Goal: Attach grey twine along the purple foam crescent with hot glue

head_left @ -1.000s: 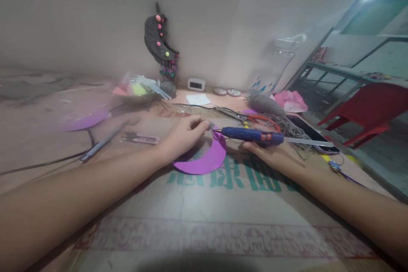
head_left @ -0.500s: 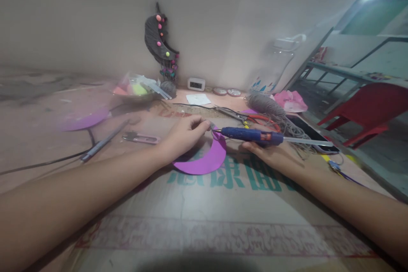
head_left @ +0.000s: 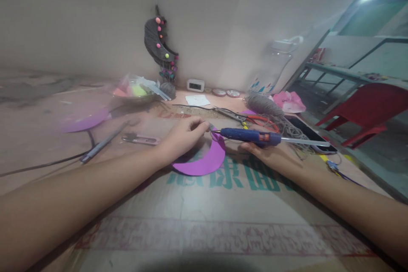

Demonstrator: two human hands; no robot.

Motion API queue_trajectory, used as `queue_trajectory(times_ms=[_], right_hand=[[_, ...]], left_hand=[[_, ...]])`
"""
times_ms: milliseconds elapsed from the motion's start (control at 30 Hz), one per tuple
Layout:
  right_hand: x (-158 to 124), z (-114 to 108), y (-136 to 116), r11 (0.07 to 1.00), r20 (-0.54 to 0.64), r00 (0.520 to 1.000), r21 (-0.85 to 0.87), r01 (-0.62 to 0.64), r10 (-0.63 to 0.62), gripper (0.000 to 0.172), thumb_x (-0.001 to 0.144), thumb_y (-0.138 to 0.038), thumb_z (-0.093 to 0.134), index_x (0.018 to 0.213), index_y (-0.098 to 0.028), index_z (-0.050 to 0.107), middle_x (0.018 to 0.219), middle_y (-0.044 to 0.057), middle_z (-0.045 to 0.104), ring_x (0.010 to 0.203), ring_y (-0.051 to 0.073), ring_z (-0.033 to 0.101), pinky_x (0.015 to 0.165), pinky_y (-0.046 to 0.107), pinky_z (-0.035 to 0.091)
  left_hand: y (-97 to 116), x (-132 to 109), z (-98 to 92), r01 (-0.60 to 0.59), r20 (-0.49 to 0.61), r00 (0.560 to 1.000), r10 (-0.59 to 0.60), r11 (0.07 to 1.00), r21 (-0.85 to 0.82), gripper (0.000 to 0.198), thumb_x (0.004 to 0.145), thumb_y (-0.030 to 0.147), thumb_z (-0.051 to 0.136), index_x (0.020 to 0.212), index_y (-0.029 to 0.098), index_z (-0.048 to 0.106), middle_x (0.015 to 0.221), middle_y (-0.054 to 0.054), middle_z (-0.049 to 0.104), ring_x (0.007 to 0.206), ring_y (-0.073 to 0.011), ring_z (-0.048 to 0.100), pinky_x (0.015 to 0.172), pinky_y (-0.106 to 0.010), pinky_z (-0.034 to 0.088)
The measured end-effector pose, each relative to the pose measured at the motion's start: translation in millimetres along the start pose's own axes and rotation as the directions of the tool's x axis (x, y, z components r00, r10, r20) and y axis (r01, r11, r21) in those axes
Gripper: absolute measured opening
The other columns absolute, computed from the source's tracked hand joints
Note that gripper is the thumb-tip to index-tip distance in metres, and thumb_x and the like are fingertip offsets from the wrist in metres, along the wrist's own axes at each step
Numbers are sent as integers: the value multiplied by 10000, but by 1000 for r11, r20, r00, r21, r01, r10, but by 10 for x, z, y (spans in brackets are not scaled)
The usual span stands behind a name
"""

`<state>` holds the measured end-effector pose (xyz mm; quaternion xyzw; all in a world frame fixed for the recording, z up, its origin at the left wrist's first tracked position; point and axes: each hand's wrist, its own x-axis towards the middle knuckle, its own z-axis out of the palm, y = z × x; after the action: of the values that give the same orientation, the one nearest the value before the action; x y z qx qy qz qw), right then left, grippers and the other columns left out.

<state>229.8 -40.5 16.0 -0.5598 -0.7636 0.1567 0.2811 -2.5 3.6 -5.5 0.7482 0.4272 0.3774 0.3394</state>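
Observation:
A purple paper crescent (head_left: 204,165) lies over the cardboard in front of me, its upper tip wrapped with a little grey yarn. Pinched at that tip are the thumb and fingers of my left hand (head_left: 188,134). My right hand (head_left: 263,148) is closed around a blue hot glue gun (head_left: 247,134), held level with its nozzle pointing left. The nozzle is at the crescent's tip, close to my left thumb; whether it touches I cannot tell. A clear glue stick (head_left: 306,141) sticks out of the gun's back end.
Scissors with red handles (head_left: 261,120), a grey yarn skein (head_left: 264,105) and a phone (head_left: 309,134) lie at right. A utility knife (head_left: 140,139) and a pen (head_left: 103,142) lie at left. Behind stand a bowl (head_left: 134,97), a small clock (head_left: 195,85) and a bottle (head_left: 274,66). A yarn-wrapped crescent (head_left: 153,40) hangs on the wall.
The view has shifted very slightly. Both hands, the glue gun and the purple crescent keep nearly the same places relative to one another.

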Motion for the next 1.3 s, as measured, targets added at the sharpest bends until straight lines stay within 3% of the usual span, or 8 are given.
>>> queue_trajectory(times_ms=[567, 800, 1300], right_hand=[[18, 6, -1, 999, -47, 999, 36, -10, 12, 166, 735, -385, 617, 777, -238, 554, 712, 34, 646, 671, 226, 636, 589, 341, 539], [9, -2, 1, 998, -53, 998, 52, -28, 31, 215, 735, -410, 610, 729, -223, 506, 687, 30, 620, 652, 213, 626, 578, 321, 535], [26, 5, 41, 991, -47, 997, 121, -54, 60, 230, 741, -454, 626, 819, -240, 592, 724, 59, 659, 730, 266, 647, 644, 376, 547]], left_hand=[[7, -9, -5, 5, 18, 1000, -4, 1000, -9, 309, 894, 367, 430, 678, 171, 533, 612, 19, 570, 596, -130, 502, 548, -236, 338], [-39, 10, 17, 16, 14, 1000, -16, 999, -49, 300, 894, 372, 432, 678, 177, 506, 515, 47, 485, 485, -105, 437, 492, -231, 295], [21, 1, 3, 24, 14, 1000, -23, 997, -68, 301, 879, 350, 453, 642, 171, 501, 522, 41, 478, 502, -109, 434, 499, -235, 290]])
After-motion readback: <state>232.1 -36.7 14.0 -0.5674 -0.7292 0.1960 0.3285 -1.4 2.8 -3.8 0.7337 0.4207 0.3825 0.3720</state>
